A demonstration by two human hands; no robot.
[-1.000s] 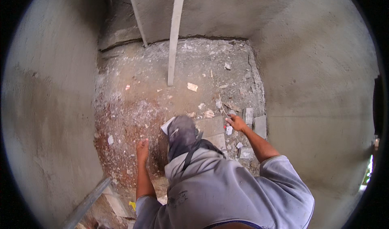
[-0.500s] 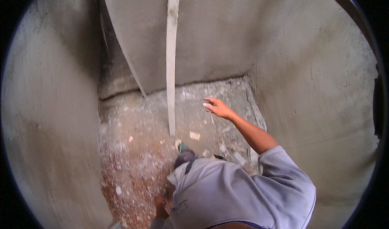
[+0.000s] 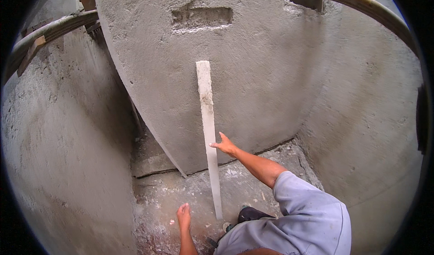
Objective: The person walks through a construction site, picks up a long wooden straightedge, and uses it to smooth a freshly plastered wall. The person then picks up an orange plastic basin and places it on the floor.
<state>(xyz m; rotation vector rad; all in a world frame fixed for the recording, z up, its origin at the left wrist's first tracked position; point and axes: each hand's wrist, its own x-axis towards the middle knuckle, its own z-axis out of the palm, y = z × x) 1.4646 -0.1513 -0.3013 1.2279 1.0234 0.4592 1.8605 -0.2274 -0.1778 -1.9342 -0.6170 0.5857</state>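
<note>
Okay, board [image 3: 208,119] leaning toward back wall [image 3: 266,83], foot on floor [image 3: 242,189] out from back edge, right hand [image 3: 226,146] spread, thumb across board, touch unclear, left hand [image 3: 183,217] apart, low left, can't tell grip

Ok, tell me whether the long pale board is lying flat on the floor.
No, the board rises steeply from the floor, its top end up in front of the grey wall.

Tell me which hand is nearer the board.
Right. The right hand is at the middle stretch of the board; the left hand is apart from it, left of its lower end.
</note>
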